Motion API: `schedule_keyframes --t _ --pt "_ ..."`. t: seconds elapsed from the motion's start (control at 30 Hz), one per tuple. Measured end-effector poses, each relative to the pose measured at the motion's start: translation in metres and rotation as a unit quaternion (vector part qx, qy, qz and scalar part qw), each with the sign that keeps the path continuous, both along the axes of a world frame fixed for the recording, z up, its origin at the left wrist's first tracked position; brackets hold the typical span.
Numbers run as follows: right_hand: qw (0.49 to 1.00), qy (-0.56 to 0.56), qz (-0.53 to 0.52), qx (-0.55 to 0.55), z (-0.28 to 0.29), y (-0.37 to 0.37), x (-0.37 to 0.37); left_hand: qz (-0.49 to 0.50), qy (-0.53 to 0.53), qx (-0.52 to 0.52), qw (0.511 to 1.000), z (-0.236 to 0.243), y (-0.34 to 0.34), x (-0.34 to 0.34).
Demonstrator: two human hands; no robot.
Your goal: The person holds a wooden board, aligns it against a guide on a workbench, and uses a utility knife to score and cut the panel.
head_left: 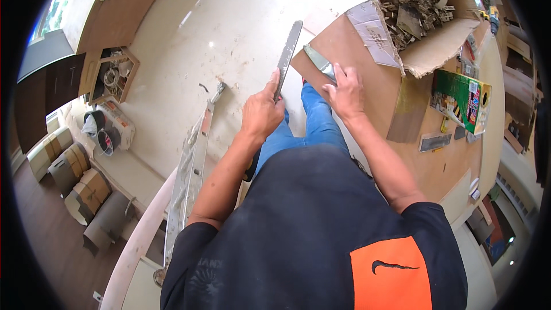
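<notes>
My left hand [261, 108] is closed around the lower end of a long, narrow grey blade [290, 50] with whitish spots along it. Its index finger lies stretched along the blade, which points up and slightly right. To the right, my right hand [348, 92] grips a putty knife [319, 61] with a tapered metal blade; the fingers cover its handle. That blade tilts up to the left, over the near corner of a brown board [333, 43]. The two tools are apart, and both are held in front of my legs.
An open cardboard box [373, 31] of wood scraps lies on the table at the right, near a green box [459, 99] and a flat grey tool [434, 142]. A metal ladder [195, 149] stands to my left. Debris lies on the pale floor [195, 40]. Wrapped rolls [92, 192] sit far left.
</notes>
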State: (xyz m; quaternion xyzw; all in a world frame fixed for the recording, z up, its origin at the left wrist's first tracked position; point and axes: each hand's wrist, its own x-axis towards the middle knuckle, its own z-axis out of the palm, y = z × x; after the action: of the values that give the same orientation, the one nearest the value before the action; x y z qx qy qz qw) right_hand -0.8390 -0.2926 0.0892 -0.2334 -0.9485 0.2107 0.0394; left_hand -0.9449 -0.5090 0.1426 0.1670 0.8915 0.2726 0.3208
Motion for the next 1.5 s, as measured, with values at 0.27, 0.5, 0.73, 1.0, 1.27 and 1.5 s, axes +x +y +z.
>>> schedule_keyframes --t 0.27,0.5,0.73,1.0,1.27,1.5 --pt "0.970 -0.091 0.037 -0.222 0.011 0.042 -0.003 0.084 -0.086 0.011 0.993 -0.007 0.012 -0.011" --pt "0.946 -0.284 0.070 -0.136 0.017 0.045 -0.040 0.047 -0.058 -0.022 0.997 0.001 0.033 -0.017" --pt "0.937 -0.333 0.065 -0.084 0.024 0.040 -0.048 -0.040 -0.031 -0.062 0.997 0.015 0.037 -0.010" --pt "0.938 -0.322 0.058 -0.116 0.022 0.043 -0.046 -0.102 -0.023 -0.144 0.984 0.044 0.048 -0.004" --pt "0.953 -0.276 0.043 -0.117 0.023 0.044 -0.041 -0.116 0.023 -0.123 0.985 -0.016 0.104 -0.058" --pt "0.951 -0.274 0.057 -0.132 0.015 0.042 -0.038 -0.081 0.010 -0.114 0.990 0.025 0.048 -0.019"
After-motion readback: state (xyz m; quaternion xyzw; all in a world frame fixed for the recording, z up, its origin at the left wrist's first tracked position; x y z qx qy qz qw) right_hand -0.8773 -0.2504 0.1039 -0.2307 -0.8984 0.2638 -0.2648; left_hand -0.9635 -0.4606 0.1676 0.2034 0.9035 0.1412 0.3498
